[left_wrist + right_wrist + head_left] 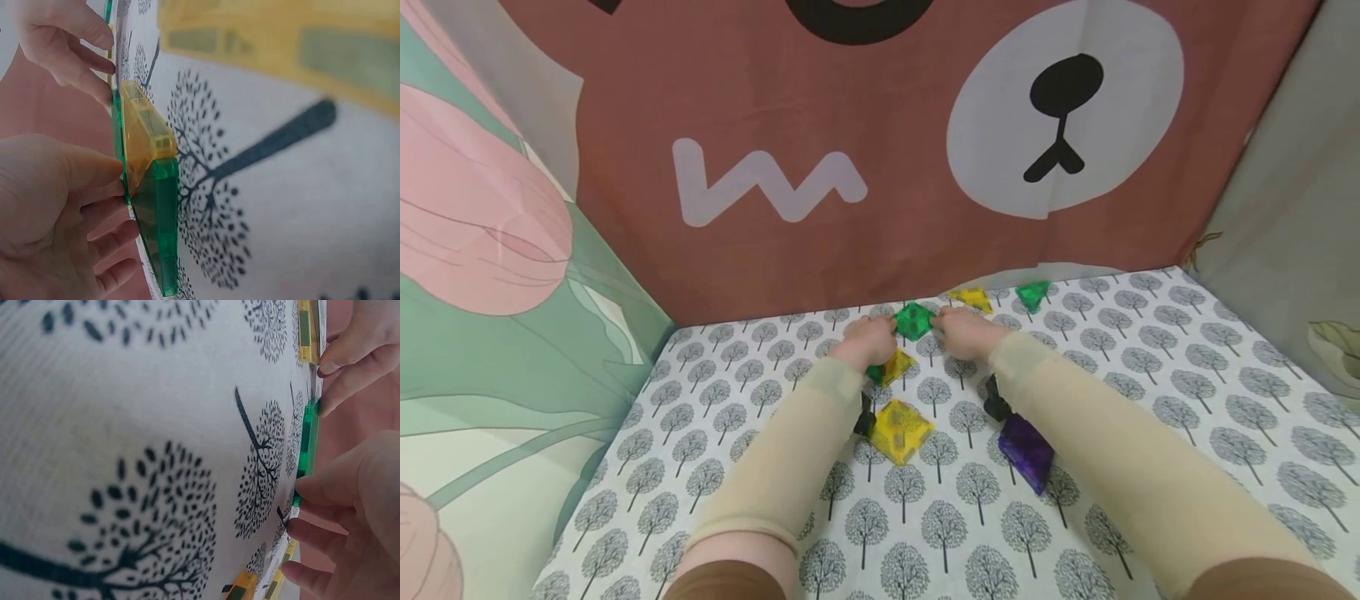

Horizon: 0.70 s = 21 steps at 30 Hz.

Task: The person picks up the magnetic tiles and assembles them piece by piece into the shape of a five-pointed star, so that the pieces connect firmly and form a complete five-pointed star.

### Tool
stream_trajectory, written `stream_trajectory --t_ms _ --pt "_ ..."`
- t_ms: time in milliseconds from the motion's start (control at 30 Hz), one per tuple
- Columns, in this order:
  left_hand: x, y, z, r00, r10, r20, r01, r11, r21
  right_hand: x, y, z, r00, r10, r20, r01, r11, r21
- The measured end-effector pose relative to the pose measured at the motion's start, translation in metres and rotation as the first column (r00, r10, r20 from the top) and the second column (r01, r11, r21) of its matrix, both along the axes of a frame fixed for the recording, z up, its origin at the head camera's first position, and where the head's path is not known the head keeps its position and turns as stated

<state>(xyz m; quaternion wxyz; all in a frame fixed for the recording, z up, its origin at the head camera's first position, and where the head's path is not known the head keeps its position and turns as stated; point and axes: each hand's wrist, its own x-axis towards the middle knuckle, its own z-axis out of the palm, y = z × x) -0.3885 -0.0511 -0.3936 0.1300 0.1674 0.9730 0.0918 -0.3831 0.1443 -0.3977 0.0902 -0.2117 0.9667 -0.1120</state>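
Both hands are at a green translucent magnetic tile (913, 321), diamond-shaped from above, near the back of the patterned cloth. My left hand (871, 340) pinches its left side with thumb and fingertips. At the opposite side, my right hand (966, 333) holds the edge between thumb and forefinger; in the right wrist view its thumb meets the green tile (306, 447). The other right-hand fingers are loosely spread. Just below the left hand lie a yellow tile (897, 367) and a green piece (876, 375), which adjoin in the left wrist view.
A yellow square tile (901, 431) and a purple tile (1028, 452) lie nearer me, between the forearms. At the back are a yellow triangle (972, 298) and a green triangle (1033, 294). A brown bear-print curtain (760, 267) borders the tree-print cloth (947, 533).
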Motion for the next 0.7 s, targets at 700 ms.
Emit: stream_trajectory --t_ms 700 --pt "0.003 0.011 0.003 0.996 -0.007 -0.086 -0.005 0.991 -0.135 0.003 0.005 0.007 1.000 0.013 0.027 -0.014 1.000 0.022"
